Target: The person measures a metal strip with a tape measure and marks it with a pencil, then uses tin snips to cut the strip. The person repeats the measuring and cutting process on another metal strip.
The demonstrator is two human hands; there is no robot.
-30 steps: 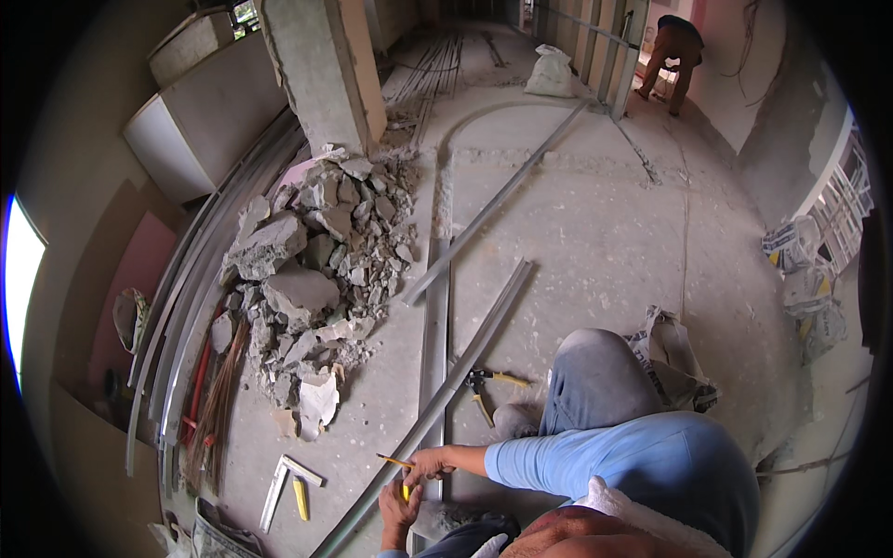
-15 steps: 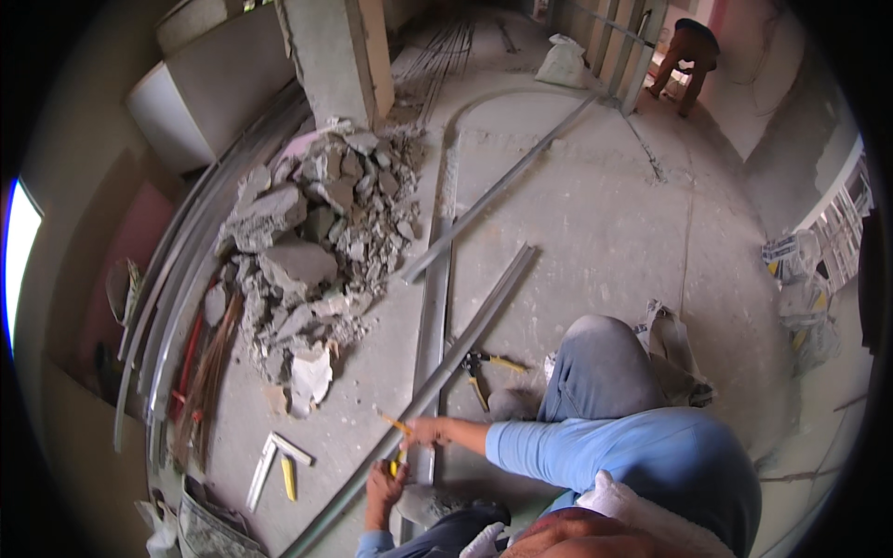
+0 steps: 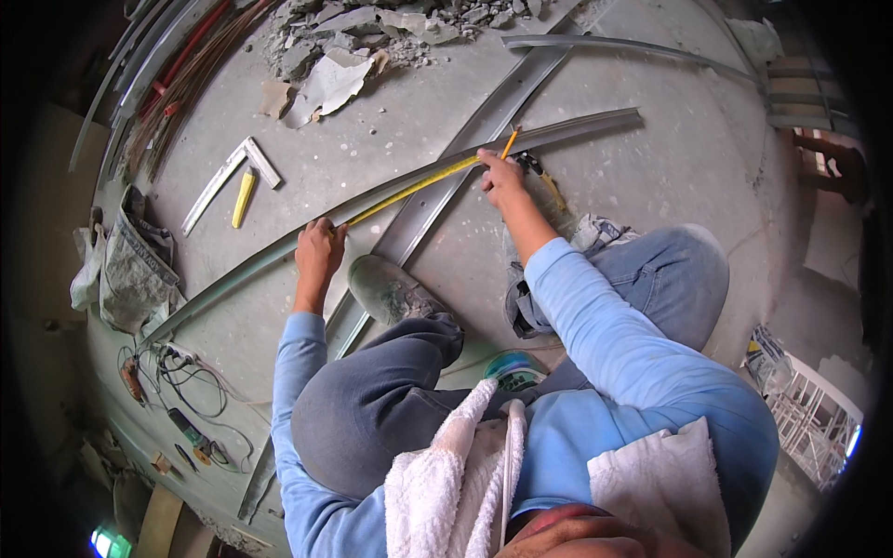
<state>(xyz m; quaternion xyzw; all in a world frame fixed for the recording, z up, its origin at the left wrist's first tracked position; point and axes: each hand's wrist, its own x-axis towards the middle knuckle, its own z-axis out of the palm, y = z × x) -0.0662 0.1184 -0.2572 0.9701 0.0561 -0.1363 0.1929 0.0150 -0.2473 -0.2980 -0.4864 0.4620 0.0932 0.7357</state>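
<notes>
Along the long metal channel [image 3: 233, 281] on the floor [image 3: 363, 153], the yellow tape measure [image 3: 414, 192] should lie taut and straight, left hand [image 3: 319, 249] grasping its left end, right hand [image 3: 502, 177] pinching a pencil [image 3: 510, 143] at the other.

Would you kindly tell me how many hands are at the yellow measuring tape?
2: the left hand at the lower-left end of the yellow measuring tape, and the right hand at its upper-right end, also holding an orange pencil.

Tape measure [image 3: 409, 193] along metal stud [image 3: 270, 251]; stud crosses over track [image 3: 419, 221]. Square [image 3: 216, 184] beyond stud's left half, rubble [image 3: 409, 23] farther, angle grinder [image 3: 189, 428] near-left.
</notes>
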